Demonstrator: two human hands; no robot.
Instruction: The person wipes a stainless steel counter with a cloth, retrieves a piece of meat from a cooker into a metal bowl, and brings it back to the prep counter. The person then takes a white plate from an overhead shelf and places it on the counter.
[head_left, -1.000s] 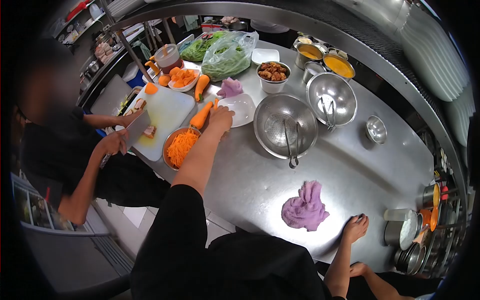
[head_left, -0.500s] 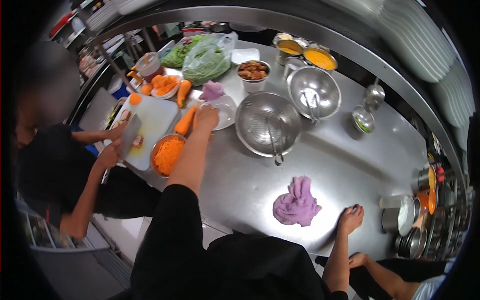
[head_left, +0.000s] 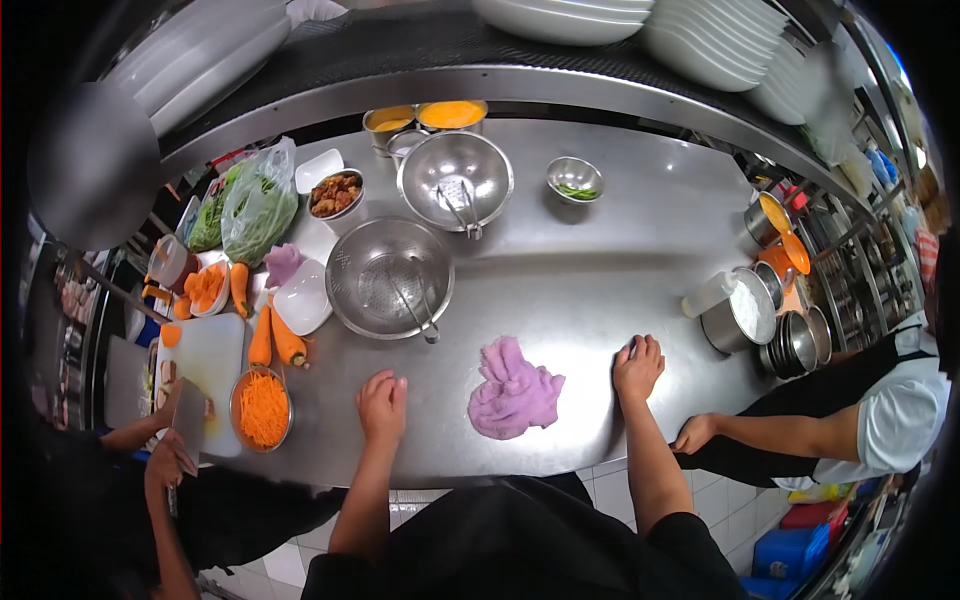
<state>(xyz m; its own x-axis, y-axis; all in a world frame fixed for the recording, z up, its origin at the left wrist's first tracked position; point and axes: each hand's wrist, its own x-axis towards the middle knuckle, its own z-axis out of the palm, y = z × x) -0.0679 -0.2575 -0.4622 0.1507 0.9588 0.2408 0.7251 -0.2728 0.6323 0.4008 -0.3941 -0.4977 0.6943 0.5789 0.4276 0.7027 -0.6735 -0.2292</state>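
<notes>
My left hand [head_left: 383, 405] is at the steel table's [head_left: 450, 445] near side, its fingers loosely bent and nothing visible in them. On the table's surface rests my right hand [head_left: 639, 368], fingers a little apart, with a small dark patch by the thumb that I cannot make out. Between both hands lies a crumpled purple cloth [head_left: 514, 390]. Beyond my left hand stands a perforated steel bowl [head_left: 360, 290] with tongs [head_left: 415, 305] inside. Shredded carrot [head_left: 262, 410] fills a metal bowl to the left, near whole carrots [head_left: 286, 338] and a white dish [head_left: 303, 300].
A co-worker at left holds a cleaver [head_left: 187, 415] over a white cutting board [head_left: 215, 350]. Another person's hand [head_left: 695, 433] is at the table's right edge, near a pot of white powder [head_left: 745, 315]. Steel bowls [head_left: 455, 170] stand farther back, below a plate shelf [head_left: 400, 90].
My left hand has come back from the carrots and white dish to the near edge of the table. My right hand stays on the table; the view has turned right.
</notes>
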